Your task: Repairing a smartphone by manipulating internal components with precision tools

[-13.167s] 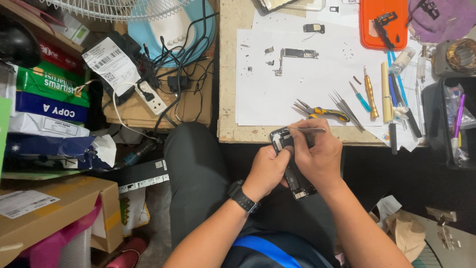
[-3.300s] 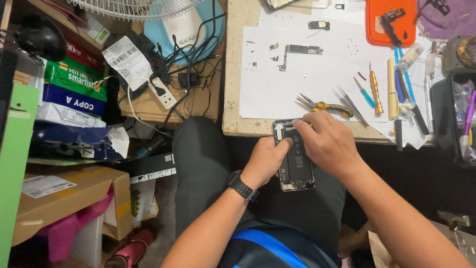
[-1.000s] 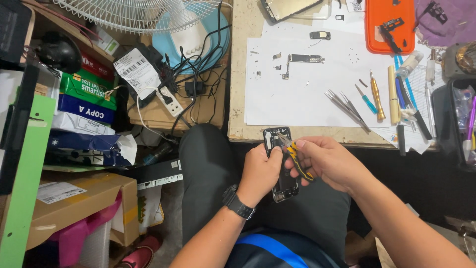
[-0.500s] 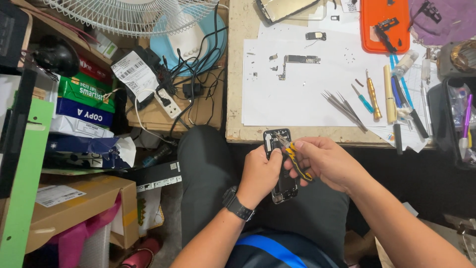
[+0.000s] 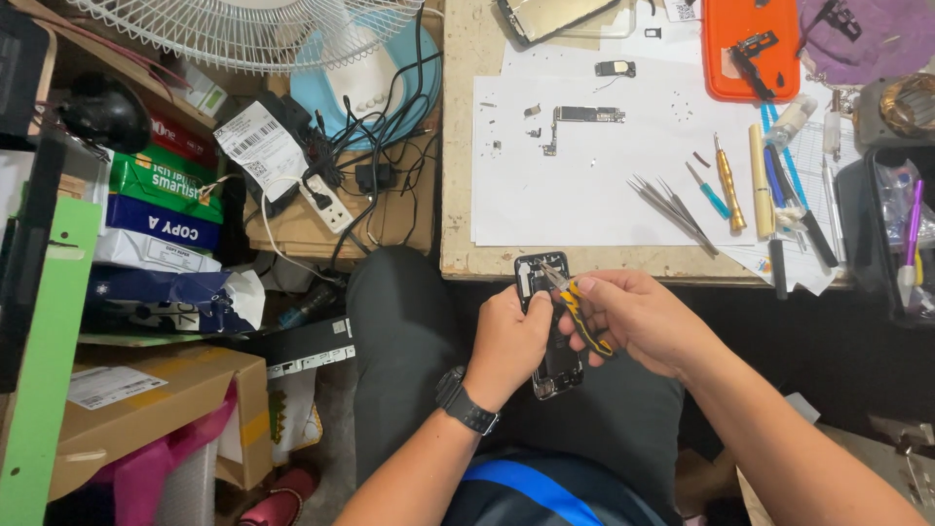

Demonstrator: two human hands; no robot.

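Since half a second ago almost nothing has shifted: your left hand (image 5: 514, 336) still cradles the phone (image 5: 551, 326) over your lap, just below the bench (image 5: 458, 195) edge, and your right hand (image 5: 633, 317) still works the pliers (image 5: 577, 310) at its upper end. A few seconds back that right hand lay flat on the phone with no tool in it. Keep the phone steady: your left fingers are wrapped round its left side, thumb on the open face, and that grip looks firm enough. Work the plier tips in small, light motions; the open case is full of small parts, and a slip could nick something. Bracing your right wrist against your thigh would likely help. Your right fingers are curled shut round the yellow and black handles, thumb on top, so the tool points up and left into the case. Both forearms come in from below, the left one with a watch (image 5: 466, 401) at the wrist, and the elbows sit wide. Tweezers (image 5: 672, 209) and screwdrivers (image 5: 726, 185) lie on the paper (image 5: 584, 185) above, well apart from your hands.
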